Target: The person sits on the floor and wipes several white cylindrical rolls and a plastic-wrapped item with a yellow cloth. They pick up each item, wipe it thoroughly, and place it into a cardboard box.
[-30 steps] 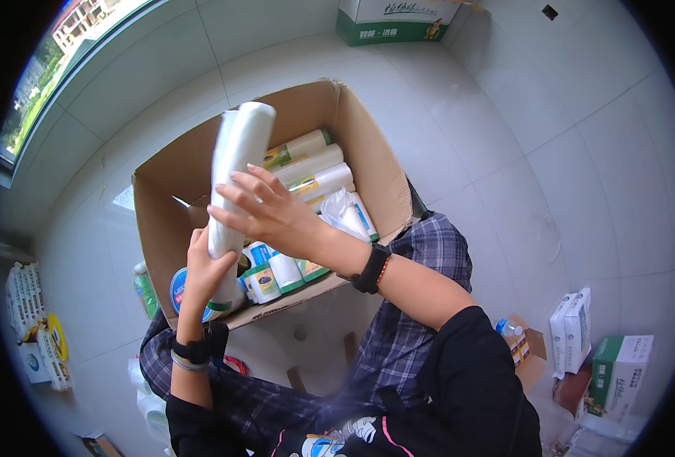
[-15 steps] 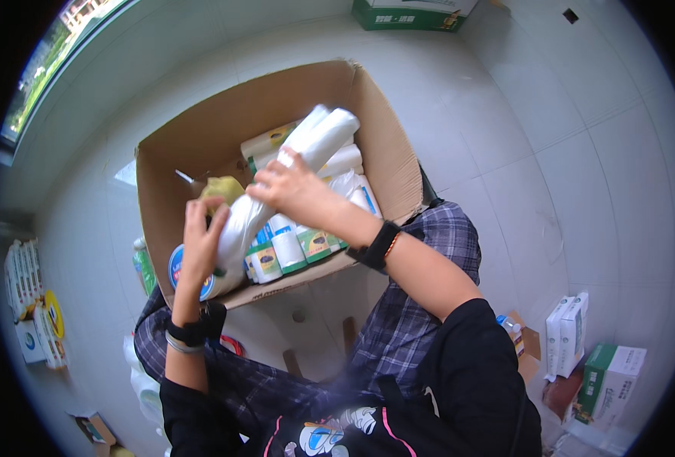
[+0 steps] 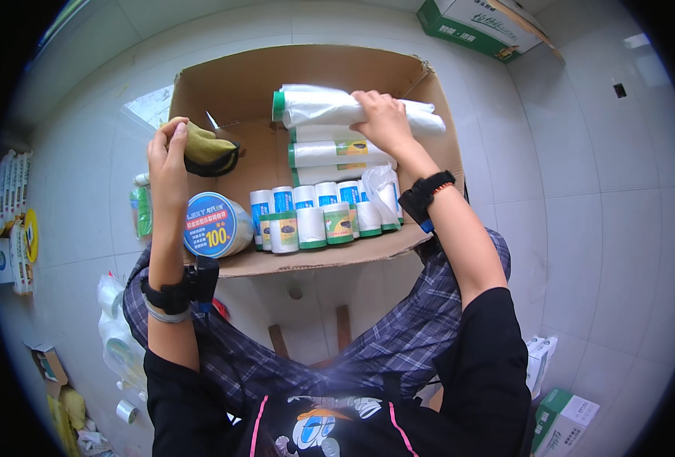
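Note:
My left hand (image 3: 168, 152) pinches the edge of a yellow-green and black work glove (image 3: 209, 148) at the left side of a large open cardboard box (image 3: 238, 84). Across the box my right hand (image 3: 383, 114) grips a long white roll of plastic bags (image 3: 322, 108) with a green end. It lies at the far side, above other long bag rolls (image 3: 330, 154). Nearer me, several short bag rolls (image 3: 311, 228) stand in rows. Beside them at the near left corner rests a wide round roll with a blue label (image 3: 217, 225).
A green-and-white carton (image 3: 482, 29) sits on the tiled floor beyond the box. Stacked white packs (image 3: 14, 221) and a green bottle (image 3: 141, 209) are at the left. Another green-and-white carton (image 3: 562, 423) lies low right. My legs (image 3: 398, 305) flank the box.
The white bag roll has gone from slanting between both hands to lying along the far right under my right hand. My left hand has moved off it to the yellow-green glove.

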`<state>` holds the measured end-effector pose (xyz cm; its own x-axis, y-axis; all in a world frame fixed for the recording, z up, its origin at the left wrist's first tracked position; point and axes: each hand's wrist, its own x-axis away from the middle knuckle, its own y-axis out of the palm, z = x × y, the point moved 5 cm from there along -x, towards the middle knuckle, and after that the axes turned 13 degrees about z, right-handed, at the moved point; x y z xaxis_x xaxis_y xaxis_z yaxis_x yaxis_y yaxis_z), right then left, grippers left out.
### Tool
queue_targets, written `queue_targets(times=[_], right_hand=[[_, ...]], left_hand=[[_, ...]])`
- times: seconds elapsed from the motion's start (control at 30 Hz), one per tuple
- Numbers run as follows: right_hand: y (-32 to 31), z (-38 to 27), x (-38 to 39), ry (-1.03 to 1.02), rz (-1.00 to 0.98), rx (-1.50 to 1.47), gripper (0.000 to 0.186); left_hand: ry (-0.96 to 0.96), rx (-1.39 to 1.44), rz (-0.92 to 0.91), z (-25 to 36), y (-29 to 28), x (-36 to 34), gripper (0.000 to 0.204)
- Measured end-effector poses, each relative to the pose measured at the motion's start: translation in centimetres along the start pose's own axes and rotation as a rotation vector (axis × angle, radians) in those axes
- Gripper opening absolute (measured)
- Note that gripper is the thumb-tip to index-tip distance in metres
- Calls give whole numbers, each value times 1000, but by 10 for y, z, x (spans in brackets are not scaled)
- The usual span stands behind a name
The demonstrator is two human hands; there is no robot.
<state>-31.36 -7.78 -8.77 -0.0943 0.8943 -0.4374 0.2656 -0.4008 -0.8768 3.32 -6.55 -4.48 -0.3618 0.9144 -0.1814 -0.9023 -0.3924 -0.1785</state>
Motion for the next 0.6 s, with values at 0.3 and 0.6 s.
queue_targets(times=[0.3, 0.6], right_hand=[[130, 58, 25, 91, -197, 233, 30], [177, 67, 43, 171, -286, 286, 31]], left_hand=[[-102, 54, -124, 19, 15, 23, 30], [-190, -4, -160, 20, 34, 34, 33]])
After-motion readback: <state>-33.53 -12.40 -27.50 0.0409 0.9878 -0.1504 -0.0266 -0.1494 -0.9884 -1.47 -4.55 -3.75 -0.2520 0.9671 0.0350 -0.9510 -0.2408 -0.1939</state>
